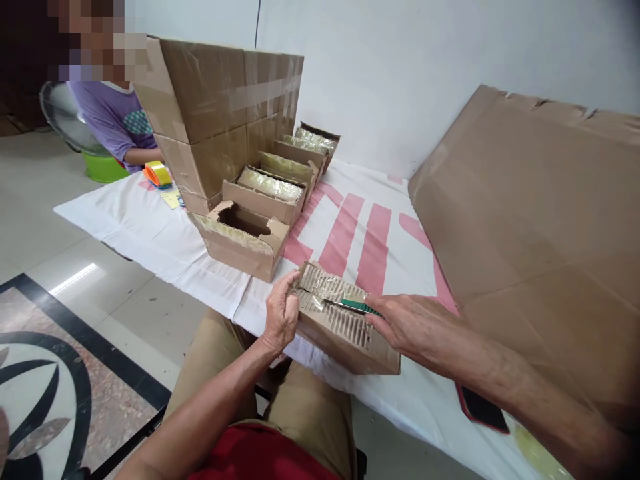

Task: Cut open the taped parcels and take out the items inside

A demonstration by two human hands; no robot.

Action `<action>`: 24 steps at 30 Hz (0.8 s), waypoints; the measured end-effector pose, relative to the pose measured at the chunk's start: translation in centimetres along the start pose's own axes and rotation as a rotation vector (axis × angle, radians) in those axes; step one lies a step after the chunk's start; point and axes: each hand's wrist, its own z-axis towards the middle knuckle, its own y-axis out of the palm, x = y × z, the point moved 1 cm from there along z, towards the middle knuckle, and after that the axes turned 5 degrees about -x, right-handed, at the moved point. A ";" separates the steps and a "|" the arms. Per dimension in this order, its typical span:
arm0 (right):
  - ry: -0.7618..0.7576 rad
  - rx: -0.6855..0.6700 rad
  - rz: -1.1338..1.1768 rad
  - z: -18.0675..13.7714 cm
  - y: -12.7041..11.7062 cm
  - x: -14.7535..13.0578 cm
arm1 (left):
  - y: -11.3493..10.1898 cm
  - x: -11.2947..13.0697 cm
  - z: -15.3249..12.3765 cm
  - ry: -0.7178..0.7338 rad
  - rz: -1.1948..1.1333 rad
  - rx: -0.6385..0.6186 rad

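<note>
A small cardboard box [350,350] lies at the table's front edge, its upper face showing ridged strips with clear tape over them. My left hand [281,312] grips the box's left end, thumb and fingers closed on its edge. In my right hand [400,319] is a green-handled utility knife [353,306], held low over the box. The blade points left and its tip meets the taped, ridged face; how deep it sits I cannot tell. Part of the knife's handle is hidden by my right fingers.
Behind my left hand stands an open cardboard piece [240,233], with several taped ones in a row beyond. A tall carton structure [225,100] rises behind them. Large cardboard [540,253] leans at right; a phone [483,407] lies below it. Another person [113,120] sits far left, near tape rolls [157,173].
</note>
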 end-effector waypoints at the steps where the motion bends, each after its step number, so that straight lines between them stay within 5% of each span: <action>1: -0.007 0.013 -0.011 -0.2 0.0 0.2 | 0.0 0.0 0.0 0.002 0.004 -0.003; 7: 0.008 0.064 0.096 -0.9 0.7 1.8 | -0.2 0.0 0.2 0.017 0.008 -0.032; 16: -0.052 0.098 0.182 0.8 2.4 0.2 | -0.1 0.0 0.1 0.007 0.027 -0.011; 24: -0.009 0.131 0.317 -3.0 3.7 5.1 | -0.3 -0.1 0.2 -0.006 0.009 -0.018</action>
